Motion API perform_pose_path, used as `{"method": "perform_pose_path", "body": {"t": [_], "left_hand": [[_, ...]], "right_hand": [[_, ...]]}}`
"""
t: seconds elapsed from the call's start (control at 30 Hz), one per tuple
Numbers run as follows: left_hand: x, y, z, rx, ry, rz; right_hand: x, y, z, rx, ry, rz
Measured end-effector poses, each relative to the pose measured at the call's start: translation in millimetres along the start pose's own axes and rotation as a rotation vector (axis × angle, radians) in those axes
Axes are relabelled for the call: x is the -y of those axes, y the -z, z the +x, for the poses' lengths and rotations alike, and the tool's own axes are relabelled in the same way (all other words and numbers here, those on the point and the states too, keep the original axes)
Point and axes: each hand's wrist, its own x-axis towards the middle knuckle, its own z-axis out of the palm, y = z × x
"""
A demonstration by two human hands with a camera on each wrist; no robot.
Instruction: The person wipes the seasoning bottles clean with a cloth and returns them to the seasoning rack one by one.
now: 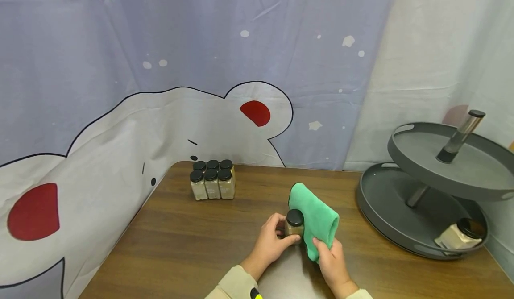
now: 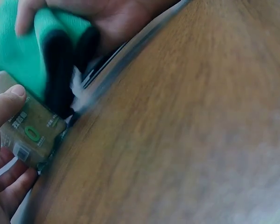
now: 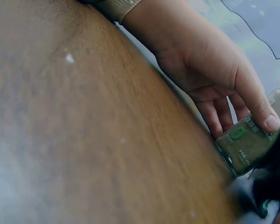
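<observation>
A square clear jar of brownish powder with a black lid (image 1: 295,218) stands upright on the wooden table. My left hand (image 1: 270,243) grips it from the left, thumb across its front; the label with a green mark shows on the jar (image 2: 35,133) in the left wrist view. A folded green cloth with dark edging (image 1: 315,214) is pinched by my right hand (image 1: 332,263), thumb on top. The cloth lies against the jar's right side in the head view. In the right wrist view, the left hand (image 3: 214,70) holds the jar (image 3: 247,144) close to the tabletop.
Several similar black-lidded jars (image 1: 212,187) stand in two rows at the back left of the table (image 1: 180,245). On the right is a grey two-tier round tray (image 1: 373,214), with one jar (image 1: 458,236) lying tilted on its lower tier. A printed curtain (image 1: 225,35) hangs behind.
</observation>
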Motion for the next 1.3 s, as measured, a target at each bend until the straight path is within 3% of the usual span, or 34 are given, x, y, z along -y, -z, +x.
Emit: {"method": "perform_pose_path", "body": {"t": [0.13,0.27,0.43,0.57,0.63,0.8,0.93,1.03,1.2,1.3], "left_hand": [[-0.5,-0.1,0.6,0.003,0.004,0.007],[-1.2,0.3,0.2,0.006,0.006,0.020],[-0.8,0.5,0.0,0.005,0.010,0.039],[0.2,-0.2,0.3,0.005,0.004,0.041],[0.3,-0.6,0.4,0.006,0.001,0.040],[0.0,-0.8,1.2,-0.006,-0.004,0.039],[1.7,0.2,1.2,0.003,-0.014,0.048],[3.4,4.0,1.2,0.053,-0.037,-0.001],[5.0,12.0,0.6,0.139,-0.059,-0.180],[4.6,13.6,1.4,0.152,-0.080,-0.172]], "right_hand": [[2.0,0.0,1.2,0.027,-0.056,-0.031],[2.8,0.9,-0.8,-0.001,-0.006,0.006],[1.7,0.8,0.4,0.040,-0.044,-0.023],[2.3,0.9,-0.6,0.005,-0.012,-0.013],[2.0,0.9,0.1,0.029,-0.022,-0.030],[1.8,-0.3,3.9,0.121,-0.116,-0.088],[0.6,-0.6,4.5,0.108,-0.137,-0.083],[-0.9,-0.2,4.7,0.093,-0.139,-0.086],[-0.5,1.0,3.2,0.095,-0.150,-0.093],[0.0,0.6,3.6,0.101,-0.141,-0.092]]}}
